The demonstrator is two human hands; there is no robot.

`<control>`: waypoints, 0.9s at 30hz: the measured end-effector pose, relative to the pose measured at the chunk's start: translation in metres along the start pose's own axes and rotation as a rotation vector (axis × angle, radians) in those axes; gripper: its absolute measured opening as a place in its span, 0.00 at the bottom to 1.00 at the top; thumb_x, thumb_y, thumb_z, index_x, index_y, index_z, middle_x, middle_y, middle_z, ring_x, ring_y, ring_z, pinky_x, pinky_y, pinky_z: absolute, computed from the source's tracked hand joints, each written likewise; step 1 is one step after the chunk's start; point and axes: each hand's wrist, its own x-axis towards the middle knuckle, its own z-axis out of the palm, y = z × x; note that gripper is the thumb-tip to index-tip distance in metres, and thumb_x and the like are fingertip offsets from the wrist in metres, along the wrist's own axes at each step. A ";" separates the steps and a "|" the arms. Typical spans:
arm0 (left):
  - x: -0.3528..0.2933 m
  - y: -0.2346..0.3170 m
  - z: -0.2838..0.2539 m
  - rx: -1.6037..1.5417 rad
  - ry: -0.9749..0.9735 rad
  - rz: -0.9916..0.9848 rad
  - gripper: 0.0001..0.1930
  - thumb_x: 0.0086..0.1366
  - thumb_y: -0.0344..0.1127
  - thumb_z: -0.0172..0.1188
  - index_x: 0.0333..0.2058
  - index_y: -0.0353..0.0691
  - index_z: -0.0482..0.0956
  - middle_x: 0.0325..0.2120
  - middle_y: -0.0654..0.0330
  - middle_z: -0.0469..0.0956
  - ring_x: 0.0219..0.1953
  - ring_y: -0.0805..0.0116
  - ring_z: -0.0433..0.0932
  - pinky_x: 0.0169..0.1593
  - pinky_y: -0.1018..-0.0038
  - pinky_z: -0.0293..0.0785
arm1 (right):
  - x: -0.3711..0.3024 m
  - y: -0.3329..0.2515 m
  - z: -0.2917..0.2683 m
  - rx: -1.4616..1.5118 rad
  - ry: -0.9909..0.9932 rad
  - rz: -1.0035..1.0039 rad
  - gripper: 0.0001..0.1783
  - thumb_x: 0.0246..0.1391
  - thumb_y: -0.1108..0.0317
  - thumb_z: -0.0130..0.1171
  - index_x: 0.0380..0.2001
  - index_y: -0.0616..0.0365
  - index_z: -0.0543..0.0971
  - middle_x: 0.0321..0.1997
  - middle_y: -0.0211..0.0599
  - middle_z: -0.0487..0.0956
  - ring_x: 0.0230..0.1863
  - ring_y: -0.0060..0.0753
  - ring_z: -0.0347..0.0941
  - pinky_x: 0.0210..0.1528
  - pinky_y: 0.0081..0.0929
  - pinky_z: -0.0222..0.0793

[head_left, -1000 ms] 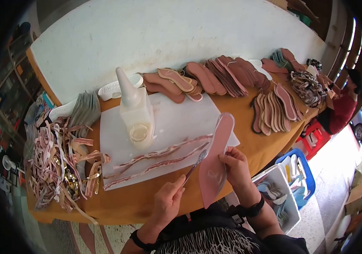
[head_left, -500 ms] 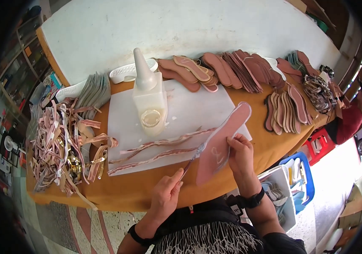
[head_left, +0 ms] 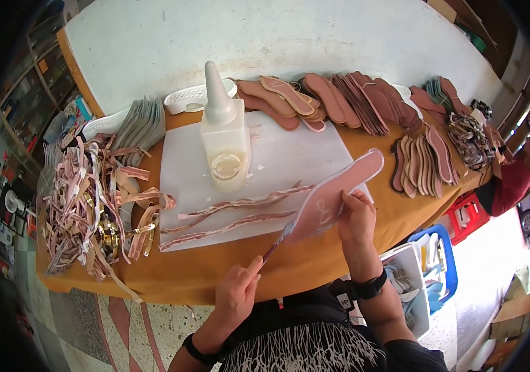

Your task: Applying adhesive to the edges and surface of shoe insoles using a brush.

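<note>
One pink insole (head_left: 334, 197) | edge between right fingers (head_left: 350, 202) | brush (head_left: 276, 245) in left fingers (head_left: 252, 268)

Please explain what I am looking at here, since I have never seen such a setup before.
There is no machine: these are a person's bare hands, seen from a wide fisheye camera worn on the head, which bends straight edges. The left hand holds a slim brush, its tip by the lower end of a pink insole that the right hand grips. On the orange-brown tablecloth lie a white sheet bearing narrow pinkish strips and a cream plastic bottle, a tangled heap of straps to the left, and stacked insoles towards the wall.
</note>
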 end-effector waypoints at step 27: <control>0.092 0.041 0.017 -1.202 0.159 -0.664 0.24 0.49 0.21 0.60 0.47 0.38 0.67 0.28 0.65 0.74 0.21 0.86 0.65 0.21 0.89 0.56 | -0.038 -0.022 0.041 -1.093 -0.659 -1.583 0.11 0.39 0.75 0.58 0.29 0.54 0.72 0.40 0.38 0.73 0.45 0.38 0.70 0.53 0.46 0.55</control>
